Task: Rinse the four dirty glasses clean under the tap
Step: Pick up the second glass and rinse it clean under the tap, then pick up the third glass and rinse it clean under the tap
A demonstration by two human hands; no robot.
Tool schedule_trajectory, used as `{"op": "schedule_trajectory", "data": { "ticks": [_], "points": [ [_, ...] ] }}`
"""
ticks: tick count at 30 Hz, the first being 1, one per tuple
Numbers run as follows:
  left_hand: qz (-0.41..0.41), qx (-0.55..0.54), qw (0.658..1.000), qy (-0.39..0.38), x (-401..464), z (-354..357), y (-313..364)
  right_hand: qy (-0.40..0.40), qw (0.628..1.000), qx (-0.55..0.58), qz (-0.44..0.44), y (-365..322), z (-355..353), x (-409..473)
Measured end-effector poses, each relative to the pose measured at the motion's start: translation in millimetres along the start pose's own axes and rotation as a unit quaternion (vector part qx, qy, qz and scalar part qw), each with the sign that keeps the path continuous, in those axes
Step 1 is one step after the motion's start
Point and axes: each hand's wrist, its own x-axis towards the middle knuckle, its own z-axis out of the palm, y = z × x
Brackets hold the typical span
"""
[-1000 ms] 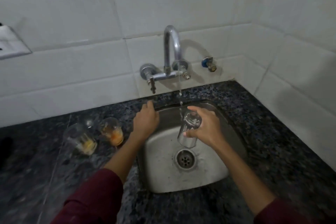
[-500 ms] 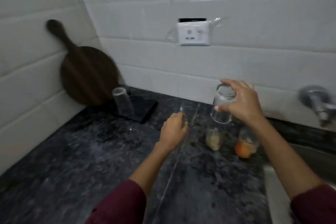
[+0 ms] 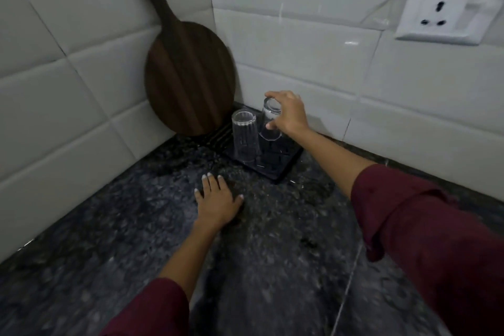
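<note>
Fingers of right hand (image 3: pixel 288 114) grip upturned glass (image 3: pixel 270 123) — over black tray (image 3: pixel 283 163).

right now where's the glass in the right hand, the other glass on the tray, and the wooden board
held glass (image 3: pixel 270 124): head view, on its clear side wall below the fingers.
standing glass (image 3: pixel 244 136): head view, middle of its ribbed wall, upside down on the tray.
wooden board (image 3: pixel 189 78): head view, centre of the round blade.
</note>
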Motion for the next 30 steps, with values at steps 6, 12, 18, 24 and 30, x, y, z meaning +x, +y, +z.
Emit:
{"op": "schedule_trajectory", "data": {
  "ticks": [6, 12, 18, 24, 30],
  "points": [
    [0.01, 0.021, 0.999, -0.023, 18.4, 10.2, -12.0, -0.039, 0.998, -0.04, -0.017, 11.5, 28.3, 40.1],
    [0.004, 0.029, 0.998, -0.048, 23.0, 3.4, -11.1, -0.105, 0.992, -0.075, -0.011, 9.0, 35.1, 54.1],
    [-0.001, 0.022, 0.999, -0.045, 14.3, -6.0, 1.4, -0.155, 0.981, -0.116, -0.011, 6.9, 19.2, 50.9],
    [0.158, -0.074, 0.982, 0.08, -27.2, -16.5, 74.5, -0.079, 0.996, 0.022, 0.034, 18.5, -54.0, -22.8],
    [0.361, -0.209, 0.905, 0.087, -103.4, -6.0, 179.7, 0.031, 0.986, 0.121, 0.115, 54.8, -160.1, -155.2]
  ]
}}
